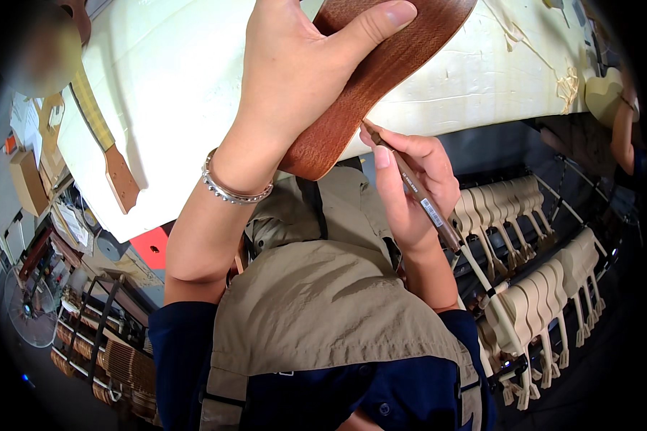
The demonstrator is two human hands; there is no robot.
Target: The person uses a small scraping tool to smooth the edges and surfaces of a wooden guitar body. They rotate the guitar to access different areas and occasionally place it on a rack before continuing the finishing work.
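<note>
My left hand (295, 79), with a beaded metal bracelet (230, 190) at the wrist, grips a reddish-brown wooden ukulele body (323, 140). Its thumb lies across the wood, while the other fingers are cut off or hidden at the top edge. The body is tilted, with one rounded end toward me at the near edge of the table. In my right hand (417, 179) a slim brown marker pen (418, 190) is pinched like a writing tool. The pen's tip meets the right-hand rim of the body, near its curve.
A white-covered table (172, 93) carries an instrument neck (104, 122) with yellow tape at left. Racks of pale instruments (532, 302) stand at lower right, brown ones (108, 359) at lower left. A fan (32, 305) stands far left. Another person's arm (623, 136) reaches a pale body at right.
</note>
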